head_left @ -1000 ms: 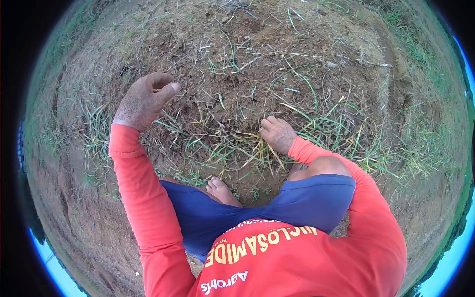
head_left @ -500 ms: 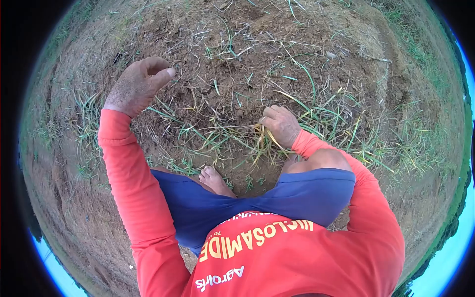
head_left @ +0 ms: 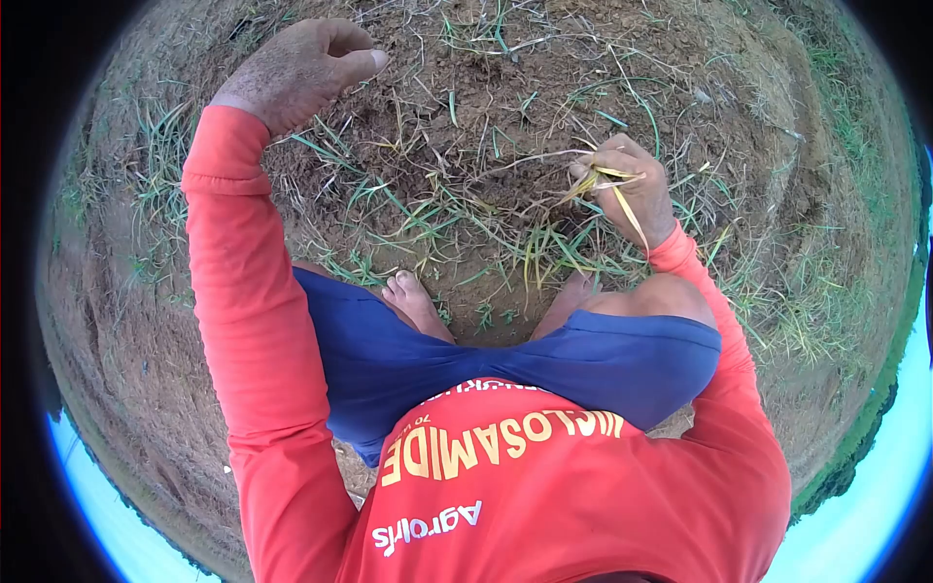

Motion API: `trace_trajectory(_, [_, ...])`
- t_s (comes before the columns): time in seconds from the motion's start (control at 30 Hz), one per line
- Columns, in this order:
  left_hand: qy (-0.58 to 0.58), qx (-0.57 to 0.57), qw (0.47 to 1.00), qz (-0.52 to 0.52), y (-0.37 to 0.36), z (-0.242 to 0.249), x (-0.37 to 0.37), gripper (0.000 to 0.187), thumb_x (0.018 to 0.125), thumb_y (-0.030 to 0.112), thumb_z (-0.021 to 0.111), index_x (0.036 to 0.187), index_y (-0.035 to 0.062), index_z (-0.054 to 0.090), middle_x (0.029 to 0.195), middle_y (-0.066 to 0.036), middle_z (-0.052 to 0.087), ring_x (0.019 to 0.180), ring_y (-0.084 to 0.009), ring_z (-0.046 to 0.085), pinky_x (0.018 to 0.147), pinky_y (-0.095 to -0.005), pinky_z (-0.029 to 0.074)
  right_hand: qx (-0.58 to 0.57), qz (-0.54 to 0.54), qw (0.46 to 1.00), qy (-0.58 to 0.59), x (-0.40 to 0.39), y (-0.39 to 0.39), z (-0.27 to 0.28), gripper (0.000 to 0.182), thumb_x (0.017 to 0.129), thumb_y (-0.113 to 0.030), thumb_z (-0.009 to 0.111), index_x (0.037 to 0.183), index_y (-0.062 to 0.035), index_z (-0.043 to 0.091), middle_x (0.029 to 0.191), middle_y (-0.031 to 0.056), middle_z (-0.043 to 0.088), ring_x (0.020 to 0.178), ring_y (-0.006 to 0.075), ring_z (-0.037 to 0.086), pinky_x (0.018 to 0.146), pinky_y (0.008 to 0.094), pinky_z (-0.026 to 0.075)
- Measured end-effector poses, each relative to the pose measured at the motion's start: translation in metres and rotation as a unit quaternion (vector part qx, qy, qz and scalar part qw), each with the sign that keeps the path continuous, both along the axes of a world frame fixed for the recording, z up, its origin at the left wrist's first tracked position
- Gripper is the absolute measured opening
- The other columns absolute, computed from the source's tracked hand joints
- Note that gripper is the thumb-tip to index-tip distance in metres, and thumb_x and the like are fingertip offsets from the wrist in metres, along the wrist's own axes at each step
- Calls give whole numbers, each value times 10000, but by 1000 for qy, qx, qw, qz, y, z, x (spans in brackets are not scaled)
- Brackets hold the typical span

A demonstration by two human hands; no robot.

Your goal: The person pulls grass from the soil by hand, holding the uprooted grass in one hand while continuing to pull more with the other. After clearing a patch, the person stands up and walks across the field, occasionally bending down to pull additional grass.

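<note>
My left hand (head_left: 303,73) hovers over the soil at the upper left, fingers curled and thumb pointing right; whether anything is between the fingers is hidden. On the right, my right hand (head_left: 632,189) is closed on yellowed grass blades (head_left: 614,175), which stick out past the thumb and hang down by the palm. Green and yellow grass (head_left: 544,253) lies on the ground just below and left of that hand.
Brown soil (head_left: 437,146) with scattered green blades and dry stalks spreads ahead. My bare feet (head_left: 416,303) rest on the ground between my bent knees. More grass (head_left: 160,185) grows at the left, and a tuft (head_left: 797,316) stands at the right.
My right hand has risen from the grass and moved right, with yellow blades now showing in its fingers. My left hand sits higher and slightly farther right in view.
</note>
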State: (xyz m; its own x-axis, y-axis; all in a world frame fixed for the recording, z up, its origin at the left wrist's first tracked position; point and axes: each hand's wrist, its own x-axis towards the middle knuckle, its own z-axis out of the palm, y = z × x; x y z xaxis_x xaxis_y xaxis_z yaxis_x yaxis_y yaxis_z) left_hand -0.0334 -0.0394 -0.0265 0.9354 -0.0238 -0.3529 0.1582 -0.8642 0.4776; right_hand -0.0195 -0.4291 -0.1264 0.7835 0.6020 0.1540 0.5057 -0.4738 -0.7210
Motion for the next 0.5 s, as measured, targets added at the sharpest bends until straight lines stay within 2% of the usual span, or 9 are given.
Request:
trace_trajectory(0.1, [-19,6,1000,-20,-10,-1,12,483,945,397,660,1202,-12,671,1045,-128,713,982,-215,666,879,-361,518,30,-29,997,64,36,-13,33,125,855,-134,789,874,-19,744,824,53,657,751,147,640,662,299,496])
trace_trajectory(0.17, [-10,-1,999,-36,-14,-6,21,478,945,395,649,1186,-17,677,1039,-136,716,979,-217,670,877,-365,518,47,-71,983,160,50,-13,57,168,867,-191,796,884,-30,751,827,31,671,744,99,614,669,271,481])
trace_trajectory(0.2, [-51,-9,997,-49,-19,-10,21,459,944,385,636,1155,-19,689,1012,-143,720,949,-228,675,862,-370,521,88,-87,963,238,57,-13,64,177,873,-214,788,903,-42,760,803,27,681,743,89,610,683,268,482])
trace_trajectory(0.3, [-37,-45,996,-65,-30,-20,33,435,940,364,640,1145,-15,696,983,-140,723,911,-236,677,845,-373,525,58,-176,944,274,102,-28,9,189,878,-209,777,938,-30,762,778,25,682,758,92,624,708,264,492])
trace_trajectory(0.33, [-17,-46,997,-61,-38,-17,36,411,935,341,643,1136,-13,702,971,-140,725,891,-237,678,835,-373,529,-194,-174,966,-1,108,-31,-6,219,875,-203,776,967,-5,758,811,31,703,798,89,634,731,248,494])
trace_trajectory(0.4, [-53,-79,994,-52,-48,-25,35,414,930,341,650,1142,-11,701,973,-140,725,897,-231,678,842,-374,529,-4,-196,973,120,104,-31,3,246,874,-211,778,992,3,754,859,37,717,819,90,637,752,246,497])
trace_trajectory(0.43, [-68,-95,992,-48,-50,-27,36,416,928,341,654,1145,-10,700,975,-140,725,900,-229,678,846,-374,529,90,-198,959,184,104,-26,11,260,874,-215,779,1005,7,752,884,40,724,829,91,638,762,245,498])
trace_trajectory(0.5, [-44,-156,983,-82,-64,-32,36,437,933,363,655,1165,-5,697,991,-139,726,909,-226,676,856,-380,527,108,-192,943,249,86,-26,27,278,884,-220,773,1040,9,748,926,35,731,835,91,637,788,251,503])
